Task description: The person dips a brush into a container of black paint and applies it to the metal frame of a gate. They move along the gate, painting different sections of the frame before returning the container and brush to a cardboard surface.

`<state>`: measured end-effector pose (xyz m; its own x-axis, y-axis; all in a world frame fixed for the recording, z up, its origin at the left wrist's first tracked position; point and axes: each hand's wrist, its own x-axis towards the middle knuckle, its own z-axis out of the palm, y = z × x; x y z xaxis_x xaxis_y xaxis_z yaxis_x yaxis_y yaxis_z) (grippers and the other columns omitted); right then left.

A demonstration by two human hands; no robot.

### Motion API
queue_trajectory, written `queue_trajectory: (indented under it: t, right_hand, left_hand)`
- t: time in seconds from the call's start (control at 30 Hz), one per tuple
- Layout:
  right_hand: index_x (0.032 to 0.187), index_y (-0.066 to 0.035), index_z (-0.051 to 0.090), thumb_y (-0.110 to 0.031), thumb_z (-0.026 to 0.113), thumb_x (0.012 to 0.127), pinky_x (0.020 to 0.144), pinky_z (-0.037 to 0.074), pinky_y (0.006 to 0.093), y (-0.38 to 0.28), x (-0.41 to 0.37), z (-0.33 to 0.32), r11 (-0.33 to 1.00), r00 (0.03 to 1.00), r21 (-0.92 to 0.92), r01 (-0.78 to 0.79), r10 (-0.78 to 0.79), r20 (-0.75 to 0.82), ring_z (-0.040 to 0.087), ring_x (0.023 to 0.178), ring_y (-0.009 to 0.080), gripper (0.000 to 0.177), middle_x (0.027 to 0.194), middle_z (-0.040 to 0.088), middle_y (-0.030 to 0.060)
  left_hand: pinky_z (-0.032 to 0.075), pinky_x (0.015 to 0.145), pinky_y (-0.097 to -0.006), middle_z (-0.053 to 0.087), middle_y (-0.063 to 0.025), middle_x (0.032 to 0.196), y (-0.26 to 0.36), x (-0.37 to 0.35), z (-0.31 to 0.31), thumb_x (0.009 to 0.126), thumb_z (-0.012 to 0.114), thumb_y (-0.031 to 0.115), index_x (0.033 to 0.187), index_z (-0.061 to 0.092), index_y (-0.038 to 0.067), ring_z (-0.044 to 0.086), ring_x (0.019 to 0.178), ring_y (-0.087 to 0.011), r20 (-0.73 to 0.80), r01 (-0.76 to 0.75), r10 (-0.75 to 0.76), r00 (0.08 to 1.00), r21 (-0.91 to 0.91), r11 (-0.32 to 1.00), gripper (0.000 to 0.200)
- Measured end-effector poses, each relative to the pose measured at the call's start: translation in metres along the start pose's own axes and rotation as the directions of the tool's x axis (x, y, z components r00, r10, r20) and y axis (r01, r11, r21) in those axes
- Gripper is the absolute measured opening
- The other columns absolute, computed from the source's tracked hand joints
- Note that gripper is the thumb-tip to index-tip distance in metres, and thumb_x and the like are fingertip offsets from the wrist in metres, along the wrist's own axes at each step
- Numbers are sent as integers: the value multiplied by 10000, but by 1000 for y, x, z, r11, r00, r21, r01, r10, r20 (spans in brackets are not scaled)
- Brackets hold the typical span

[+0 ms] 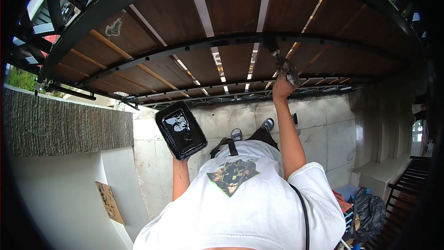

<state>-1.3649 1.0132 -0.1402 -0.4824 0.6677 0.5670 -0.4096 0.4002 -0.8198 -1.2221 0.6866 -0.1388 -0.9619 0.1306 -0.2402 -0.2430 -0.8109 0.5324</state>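
Observation:
A black tray (196, 141) with glossy black paint in it rests on my left hand (180, 161), whose fingers are mostly hidden beneath it. My right hand (285, 83) is closed round a paint-smeared brush (276, 54), its dark bristles touching or very near the black metal rail (222, 40) of a gate. Behind the rail stand brown wooden panels (233, 7) with narrow gaps between them. Dark paint stains the fingers of my right hand.
A rough grey wall top (69, 125) runs along the left, with a piece of cardboard (110, 203) lower down. Pale tiles (323, 134) cover the floor. At the lower right are a black plastic bag (368, 215) and a dark slatted rack (407, 203).

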Motion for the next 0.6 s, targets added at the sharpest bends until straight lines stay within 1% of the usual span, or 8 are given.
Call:
queue_trajectory:
  t: [0.03, 0.13, 0.2, 0.3, 0.33, 0.4, 0.5, 0.6]
  right_hand:
    - [885, 39, 673, -118, 671, 840, 603, 456, 256, -4, -3, 1, 999, 999, 2, -37, 37, 21, 581, 665, 99, 163, 755, 667, 59]
    - [876, 33, 671, -114, 674, 834, 619, 467, 262, -17, -23, 19, 999, 997, 19, -46, 45, 54, 594, 691, 99, 152, 776, 671, 63]
    - [891, 24, 673, -88, 668, 827, 647, 476, 262, -17, -40, 31, 976, 932, 22, -216, 199, 302, 605, 720, 103, 128, 806, 676, 67]
    - [905, 15, 676, -73, 658, 826, 663, 477, 255, -30, -40, 36, 996, 907, 16, -88, 73, 415, 606, 729, 105, 120, 823, 676, 60]
    - [905, 15, 676, -73, 658, 826, 663, 477, 255, -29, -39, 35, 996, 911, 25, -81, 64, 409, 606, 729, 105, 120, 823, 676, 60]
    - [906, 30, 670, -66, 644, 830, 662, 480, 260, -17, -30, 25, 984, 974, 61, -167, 155, 167, 609, 711, 114, 125, 810, 675, 60]
    - [905, 40, 668, -86, 647, 837, 656, 477, 258, -5, -5, 4, 997, 998, -43, -61, 62, 30, 606, 699, 114, 144, 787, 669, 57]
    - [897, 34, 661, -105, 599, 892, 643, 456, 260, -20, -12, 8, 989, 988, -7, -149, 149, 30, 567, 697, 92, 152, 759, 661, 47]
  left_hand:
    - [534, 851, -421, 566, -154, 1217, 1, -1, -31, 889, 495, 426, 1332, 428, 79, 606, 1027, -271, -117, -2, 9, 993, 56, 998, 567]
    - [534, 851, -420, 560, -157, 1224, 0, -2, -80, 886, 502, 424, 1332, 426, 73, 606, 1027, -270, -172, 0, -8, 985, -46, 999, 572]
    - [530, 858, -426, 561, -159, 1222, -1, -3, -77, 885, 503, 425, 1332, 424, 70, 605, 1027, -272, -144, -8, 3, 990, -33, 999, 576]
    - [521, 866, -449, 560, -162, 1225, -3, 5, -84, 886, 493, 439, 1334, 422, 72, 603, 1030, -280, -133, -75, 66, 989, -62, 995, 584]
    - [521, 866, -449, 560, -162, 1225, -1, 3, -65, 886, 493, 439, 1334, 422, 72, 603, 1030, -280, -122, -80, 72, 990, -58, 995, 584]
    - [521, 864, -451, 562, -161, 1222, 2, -7, -12, 889, 485, 440, 1329, 427, 75, 602, 1031, -286, 60, -21, 23, 998, -29, 999, 575]
    - [520, 868, -447, 567, -155, 1214, 1, -9, -21, 890, 484, 425, 1321, 437, 76, 599, 1034, -290, 22, -7, 7, 1000, -25, 1000, 556]
    - [519, 871, -445, 568, -152, 1213, -11, -18, -65, 891, 486, 418, 1319, 438, 75, 597, 1036, -290, -80, 6, -13, 997, -80, 997, 551]
